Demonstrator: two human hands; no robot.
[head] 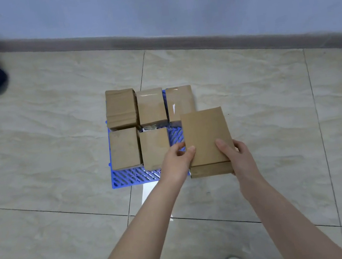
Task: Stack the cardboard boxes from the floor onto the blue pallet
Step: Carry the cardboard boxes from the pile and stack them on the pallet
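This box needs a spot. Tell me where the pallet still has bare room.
Blue pallet: front right corner free, between the front middle box and back right box, beneath the held box; front strip too. Back row and left side crowded.

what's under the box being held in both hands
Grid of the blue pallet shows just left of the held box, which the left hand and right hand grip. What lies directly beneath, pallet or floor, is covered.

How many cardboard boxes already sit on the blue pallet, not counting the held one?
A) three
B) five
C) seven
B: three back-row boxes and two front-row boxes rest on the blue pallet, while the left hand and right hand hold a sixth box.
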